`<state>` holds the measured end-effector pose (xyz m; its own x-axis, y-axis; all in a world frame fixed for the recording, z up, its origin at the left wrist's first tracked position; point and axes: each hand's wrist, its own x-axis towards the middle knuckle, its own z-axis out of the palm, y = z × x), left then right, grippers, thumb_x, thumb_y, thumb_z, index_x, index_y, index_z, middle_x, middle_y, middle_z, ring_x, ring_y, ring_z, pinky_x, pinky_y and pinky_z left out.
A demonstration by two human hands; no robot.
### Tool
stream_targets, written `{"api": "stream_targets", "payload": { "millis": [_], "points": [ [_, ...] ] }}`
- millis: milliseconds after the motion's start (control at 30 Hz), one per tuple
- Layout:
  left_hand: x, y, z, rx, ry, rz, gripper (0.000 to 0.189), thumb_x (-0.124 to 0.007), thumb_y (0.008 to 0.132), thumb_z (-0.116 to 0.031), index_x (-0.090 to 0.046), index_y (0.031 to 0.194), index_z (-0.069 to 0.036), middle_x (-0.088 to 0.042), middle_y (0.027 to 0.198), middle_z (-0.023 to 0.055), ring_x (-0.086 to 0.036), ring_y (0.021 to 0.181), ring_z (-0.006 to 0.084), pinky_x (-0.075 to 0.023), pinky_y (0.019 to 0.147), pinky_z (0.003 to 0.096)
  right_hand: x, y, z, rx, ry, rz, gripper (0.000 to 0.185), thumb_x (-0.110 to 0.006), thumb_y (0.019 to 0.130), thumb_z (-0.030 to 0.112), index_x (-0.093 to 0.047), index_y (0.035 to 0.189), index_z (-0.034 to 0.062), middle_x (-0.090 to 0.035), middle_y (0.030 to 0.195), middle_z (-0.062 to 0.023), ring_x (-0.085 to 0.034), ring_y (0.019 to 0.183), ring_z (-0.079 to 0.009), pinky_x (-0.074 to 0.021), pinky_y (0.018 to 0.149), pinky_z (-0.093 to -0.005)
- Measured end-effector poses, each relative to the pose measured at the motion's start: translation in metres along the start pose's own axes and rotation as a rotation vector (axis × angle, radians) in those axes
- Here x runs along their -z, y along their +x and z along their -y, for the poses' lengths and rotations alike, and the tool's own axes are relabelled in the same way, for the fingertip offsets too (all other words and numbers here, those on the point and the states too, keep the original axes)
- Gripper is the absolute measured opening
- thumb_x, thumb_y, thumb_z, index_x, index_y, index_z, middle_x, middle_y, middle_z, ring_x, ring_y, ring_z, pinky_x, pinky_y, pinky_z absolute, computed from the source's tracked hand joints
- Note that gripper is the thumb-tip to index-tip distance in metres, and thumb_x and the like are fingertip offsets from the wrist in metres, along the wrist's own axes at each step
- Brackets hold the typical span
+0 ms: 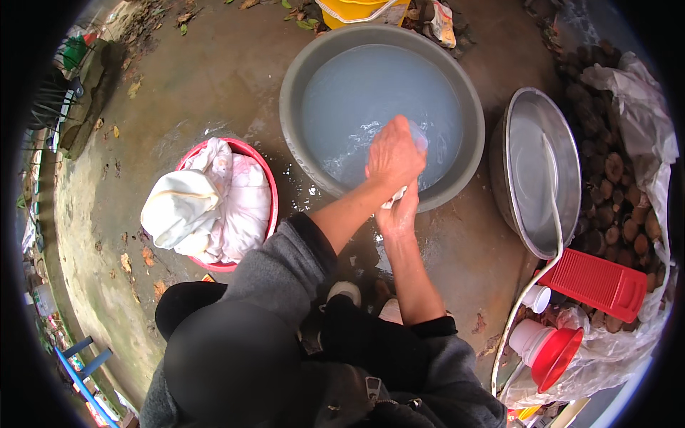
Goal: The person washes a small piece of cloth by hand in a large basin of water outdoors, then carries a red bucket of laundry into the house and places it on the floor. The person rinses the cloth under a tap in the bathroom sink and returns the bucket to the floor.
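Observation:
Over the near side of a large grey plastic basin (289,101) of cloudy bluish water (374,85), my two hands are close together. My left hand (397,152) is closed on a wet white cloth (395,198), low over the rippled water. Just nearer to me, my right hand (401,209) grips the same cloth at the basin's near rim. Only a small bit of the cloth shows between the hands; the rest is hidden by my fingers or the water. To the left, a red basin (274,200) is heaped with wet white laundry (243,198).
A metal basin (530,176) with a pale hose (556,214) in it leans against stacked logs (604,203) at right. Near it lie a red washboard (594,283), a white cup (538,298) and a red bowl (556,359). A yellow bucket (364,13) stands beyond the grey basin.

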<state>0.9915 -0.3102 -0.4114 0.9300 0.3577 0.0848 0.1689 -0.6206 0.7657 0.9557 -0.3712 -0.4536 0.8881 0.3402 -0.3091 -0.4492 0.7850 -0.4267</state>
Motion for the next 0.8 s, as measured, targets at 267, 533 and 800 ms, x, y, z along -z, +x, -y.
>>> {"api": "stream_targets", "payload": {
  "millis": [267, 533, 800],
  "points": [
    [0.017, 0.022, -0.008, 0.611, -1.307, -0.15, 0.034, -0.065, 0.081, -0.03, -0.049, 0.102, -0.008, -0.053, 0.117, 0.0218, -0.06, 0.093, 0.0388, -0.0476, 0.075, 0.0512, -0.003, 0.021, 0.024, -0.004, 0.321, -0.172, 0.051, -0.051, 0.096, 0.049, -0.053, 0.124, 0.0058, -0.061, 0.122, -0.0092, -0.054, 0.12, -0.0266, -0.0409, 0.106, -0.0462],
    [0.024, -0.015, -0.013, -0.079, -0.127, 0.017, 0.032, -0.068, 0.075, -0.024, -0.052, 0.093, -0.004, -0.06, 0.093, 0.0211, -0.06, 0.095, 0.0402, -0.0438, 0.086, 0.0538, -0.006, 0.01, -0.001, -0.026, 0.085, 0.173, 0.052, -0.04, 0.1, 0.043, -0.041, 0.138, 0.0072, -0.051, 0.13, -0.0109, -0.051, 0.121, -0.0267, -0.0429, 0.103, -0.0434],
    [0.031, -0.007, -0.024, -0.004, -0.225, 0.015, 0.029, -0.063, 0.073, -0.02, -0.049, 0.092, -0.002, -0.061, 0.089, 0.0218, -0.061, 0.089, 0.043, -0.0433, 0.083, 0.0551, 0.003, 0.002, 0.001, -0.043, 0.059, 0.076, 0.052, -0.046, 0.099, 0.041, -0.045, 0.133, 0.0024, -0.055, 0.126, -0.0146, -0.055, 0.117, -0.0319, -0.0466, 0.1, -0.0466]
  ]
}}
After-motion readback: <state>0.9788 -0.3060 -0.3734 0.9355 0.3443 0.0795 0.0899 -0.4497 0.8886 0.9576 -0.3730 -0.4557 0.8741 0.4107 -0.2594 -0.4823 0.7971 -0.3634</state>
